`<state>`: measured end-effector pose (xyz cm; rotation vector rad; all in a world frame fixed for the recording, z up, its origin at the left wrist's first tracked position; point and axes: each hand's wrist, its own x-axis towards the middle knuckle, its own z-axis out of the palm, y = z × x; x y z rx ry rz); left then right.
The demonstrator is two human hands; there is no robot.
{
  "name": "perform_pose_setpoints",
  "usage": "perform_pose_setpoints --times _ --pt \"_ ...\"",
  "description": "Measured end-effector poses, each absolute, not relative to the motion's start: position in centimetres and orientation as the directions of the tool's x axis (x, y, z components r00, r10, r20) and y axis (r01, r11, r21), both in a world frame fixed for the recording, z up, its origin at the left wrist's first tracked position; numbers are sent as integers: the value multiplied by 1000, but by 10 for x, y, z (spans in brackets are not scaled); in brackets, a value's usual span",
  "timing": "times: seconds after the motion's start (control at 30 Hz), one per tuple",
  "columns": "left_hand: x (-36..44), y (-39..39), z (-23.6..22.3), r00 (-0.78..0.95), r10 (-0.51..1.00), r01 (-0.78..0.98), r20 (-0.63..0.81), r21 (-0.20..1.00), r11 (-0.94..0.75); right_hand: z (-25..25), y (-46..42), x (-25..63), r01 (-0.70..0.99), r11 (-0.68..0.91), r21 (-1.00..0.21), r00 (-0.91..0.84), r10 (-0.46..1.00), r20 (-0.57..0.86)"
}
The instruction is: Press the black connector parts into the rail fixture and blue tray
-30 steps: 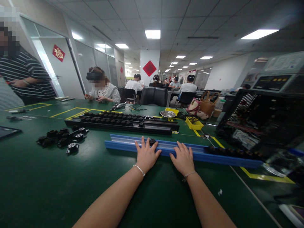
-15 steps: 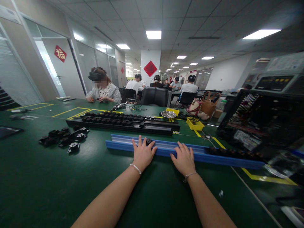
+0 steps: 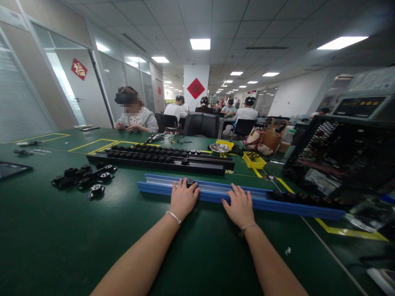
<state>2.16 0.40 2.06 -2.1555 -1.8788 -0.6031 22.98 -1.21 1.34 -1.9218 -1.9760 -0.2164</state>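
Note:
A long blue channel rail (image 3: 212, 196) lies across the table in front of me, with a pale strip along its inside. My left hand (image 3: 182, 199) reaches over its near wall. Between the thumb and forefinger of that hand sits a small black round part (image 3: 190, 182) in the channel; its lower side is hidden. Farther right, my right hand (image 3: 240, 204) rests on the near wall of the rail with its fingers apart and nothing held. A row of black parts (image 3: 305, 197) fills the right end of the channel.
Behind the blue rail are black rails (image 3: 154, 161) carrying rows of black parts. Loose black parts (image 3: 83, 176) lie left. A metal dish (image 3: 219, 148) and yellow tray (image 3: 254, 160) stand back right, near an open black case (image 3: 321, 160). A person (image 3: 135, 115) sits across the table.
My left hand has moved slightly left along the blue rail, and the black round part has shifted left with it. The right hand has stayed in place.

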Motion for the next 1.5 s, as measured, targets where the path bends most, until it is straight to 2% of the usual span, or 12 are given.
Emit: perform_pose_setpoints --times 0.53,0.93,1.5 --pt "24 1 18 89 889 987 448 79 -138 15 -13 229 989 50 -142 3 937 351" --pt "19 0 24 42 925 989 377 117 -92 8 -9 234 986 74 -151 -14 929 369" --pt "17 1 24 26 912 994 409 86 -67 5 -8 234 987 78 -138 -18 921 390"
